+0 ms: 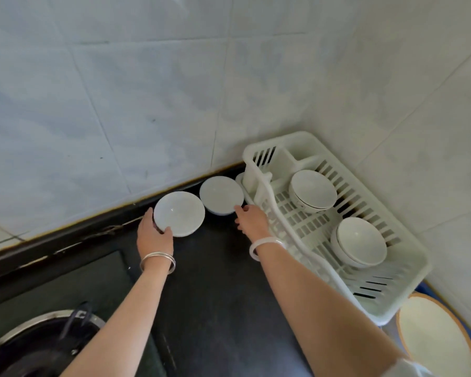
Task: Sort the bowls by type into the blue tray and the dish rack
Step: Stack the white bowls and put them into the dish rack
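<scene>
Your left hand has a grip on the left bowl: thumb on the near rim, fingers curled round the far-left edge. The bowl sits on the dark desk close to the tiled wall, open side up.

Your right hand is at the right bowl: one fingertip touches its near-right rim, the other fingers are loosely spread beside it. Grip there is released, nothing clasped. That bowl stands just right of the left bowl, nearly touching it, and just left of the dish rack. It shows a bluish lower edge; the left one looks plain white.

The dish rack is white plastic, standing on the desk in the corner. It holds two stacks of white bowls: far stack and near stack, both tilted toward you.

Blue tray only shows as a sliver past the rack's near-right corner. A brown-rimmed bowl lies over it at the frame edge.

Silver bangles on your left wrist, pale bangle on your right. Stove burner sits bottom left, well apart from the bowls.
</scene>
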Motion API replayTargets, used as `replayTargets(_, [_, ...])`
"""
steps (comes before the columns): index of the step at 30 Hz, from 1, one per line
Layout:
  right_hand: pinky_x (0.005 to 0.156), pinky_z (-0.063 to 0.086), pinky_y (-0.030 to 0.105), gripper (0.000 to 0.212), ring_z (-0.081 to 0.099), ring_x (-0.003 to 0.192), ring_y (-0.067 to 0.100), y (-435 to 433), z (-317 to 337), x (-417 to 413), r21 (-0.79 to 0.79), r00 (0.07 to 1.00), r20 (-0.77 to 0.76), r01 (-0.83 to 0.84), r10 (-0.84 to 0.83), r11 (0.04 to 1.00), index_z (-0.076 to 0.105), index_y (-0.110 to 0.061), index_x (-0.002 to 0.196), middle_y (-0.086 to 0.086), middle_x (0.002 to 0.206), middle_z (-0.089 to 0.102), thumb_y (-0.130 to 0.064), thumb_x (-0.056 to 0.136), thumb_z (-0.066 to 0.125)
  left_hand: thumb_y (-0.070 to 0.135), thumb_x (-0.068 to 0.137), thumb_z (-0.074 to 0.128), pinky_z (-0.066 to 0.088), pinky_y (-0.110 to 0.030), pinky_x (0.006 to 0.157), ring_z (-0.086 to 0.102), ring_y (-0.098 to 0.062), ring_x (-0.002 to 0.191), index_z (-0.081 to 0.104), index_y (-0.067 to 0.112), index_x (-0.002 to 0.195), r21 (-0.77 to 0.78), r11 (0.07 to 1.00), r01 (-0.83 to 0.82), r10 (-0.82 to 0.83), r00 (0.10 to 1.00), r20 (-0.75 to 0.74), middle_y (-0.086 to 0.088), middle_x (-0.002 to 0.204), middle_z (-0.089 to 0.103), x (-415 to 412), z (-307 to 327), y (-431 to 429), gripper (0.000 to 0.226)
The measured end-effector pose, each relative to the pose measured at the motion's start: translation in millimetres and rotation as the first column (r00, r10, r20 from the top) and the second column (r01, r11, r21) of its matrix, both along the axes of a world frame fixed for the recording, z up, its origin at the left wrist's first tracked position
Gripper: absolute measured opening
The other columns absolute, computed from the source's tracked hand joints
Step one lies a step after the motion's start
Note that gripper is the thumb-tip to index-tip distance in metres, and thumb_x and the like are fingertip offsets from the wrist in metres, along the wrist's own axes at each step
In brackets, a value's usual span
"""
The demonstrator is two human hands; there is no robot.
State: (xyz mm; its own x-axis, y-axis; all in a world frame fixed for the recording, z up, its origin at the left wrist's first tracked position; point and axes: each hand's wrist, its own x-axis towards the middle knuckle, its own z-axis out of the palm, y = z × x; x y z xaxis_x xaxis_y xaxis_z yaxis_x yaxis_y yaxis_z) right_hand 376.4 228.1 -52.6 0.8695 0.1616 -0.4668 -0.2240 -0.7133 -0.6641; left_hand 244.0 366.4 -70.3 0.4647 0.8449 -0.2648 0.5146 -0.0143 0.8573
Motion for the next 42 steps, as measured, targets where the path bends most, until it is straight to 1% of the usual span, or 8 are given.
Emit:
replayTargets(5, [0.056,0.055,0.025,0.015,0.063,0.062,0.017,11.2,-9.8,6.5,0.194,0.976,-0.155,0.181,-0.152,0.964,0.050,-0.008,0.104,0.006,0.074,0.064,-0.019,0.096,0.045,0.001,0.086,0.052,0.037,-0.026,0.095,0.056,-0.024,0.118,0.050,0.013,0.131,-0.151,0.983,-0.105,0.120,0.988,0.096,-0.009,0.130,0.058,-2.5,-4.0,2.2,0.046])
replayTargets(9, [0.049,0.055,0.020,0.010,0.065,0.062,0.018,10.8,-9.9,7.0,0.257,0.960,-0.188,0.253,-0.209,0.933,0.050,-0.007,0.102,0.014,0.079,0.066,-0.009,0.094,0.044,0.008,0.089,0.050,0.039,-0.035,0.102,0.054,-0.025,0.120,0.053,0.017,0.129,-0.203,0.973,-0.114,0.138,0.985,0.107,-0.007,0.128,0.059,-5.2,-12.9,4.9,0.041])
replayTargets(12, [0.055,0.058,0.021,0.008,0.066,0.058,0.016,3.9,-7.2,4.0,0.250,0.959,-0.141,0.275,-0.246,0.928,0.054,-0.007,0.096,0.010,0.070,0.066,-0.011,0.093,0.047,0.010,0.089,0.051,0.041,-0.046,0.105,0.053,-0.026,0.121,0.052,0.017,0.130,-0.263,0.958,-0.115,0.156,0.978,0.141,-0.008,0.130,0.058,-4.2,-19.0,6.5,0.041])
replayTargets(18, [0.045,0.051,0.014,0.004,0.066,0.057,0.009,1.5,21.0,0.1,0.305,0.973,0.025,0.210,-0.228,0.929,0.056,-0.015,0.095,0.004,0.067,0.067,-0.015,0.092,0.054,0.010,0.089,0.053,0.043,-0.047,0.104,0.053,-0.025,0.121,0.052,0.017,0.130,-0.385,0.917,-0.105,0.203,0.953,0.223,-0.008,0.131,0.057,-4.3,-29.1,10.1,0.042])
replayTargets(23, [0.057,0.057,0.019,0.010,0.068,0.058,0.008,20.7,35.0,-9.5,0.286,0.996,0.056,0.048,-0.067,0.957,0.054,-0.022,0.083,0.001,0.065,0.069,-0.018,0.092,0.055,0.013,0.092,0.048,0.044,-0.038,0.101,0.053,-0.027,0.119,0.050,0.011,0.131,-0.561,0.818,-0.126,0.331,0.901,0.280,-0.012,0.130,0.055,-0.5,-24.5,14.1,0.039])
replayTargets(27, [0.067,0.060,0.028,0.010,0.068,0.056,0.011,39.5,29.4,-20.4,0.227,0.996,0.069,-0.072,0.057,0.971,0.058,-0.015,0.081,0.002,0.062,0.070,-0.018,0.089,0.053,0.023,0.096,0.043,0.042,-0.037,0.099,0.051,-0.031,0.121,0.046,0.012,0.132,-0.635,0.765,-0.109,0.357,0.892,0.277,-0.008,0.126,0.052,-0.2,-17.0,17.8,0.038])
replayTargets(35, [0.077,0.059,0.032,0.007,0.070,0.065,0.015,54.5,16.9,-34.4,0.128,0.988,0.028,-0.156,0.153,0.980,0.055,-0.018,0.082,0.004,0.068,0.070,-0.019,0.089,0.054,0.034,0.094,0.046,0.041,-0.039,0.101,0.046,-0.031,0.125,0.045,0.017,0.132,-0.723,0.683,-0.105,0.379,0.897,0.227,-0.009,0.138,0.049,0.8,-12.2,28.6,0.041])
replayTargets(42, [0.079,0.058,0.033,0.010,0.070,0.070,0.017,55.7,12.0,-36.9,0.075,0.979,-0.039,-0.195,0.198,0.978,0.050,-0.014,0.100,0.010,0.082,0.072,-0.019,0.090,0.052,0.018,0.095,0.046,0.044,-0.040,0.097,0.051,-0.034,0.120,0.044,0.016,0.134,-0.656,0.753,-0.052,0.271,0.933,0.237,-0.013,0.138,0.046,2.6,-11.9,31.6,0.039])
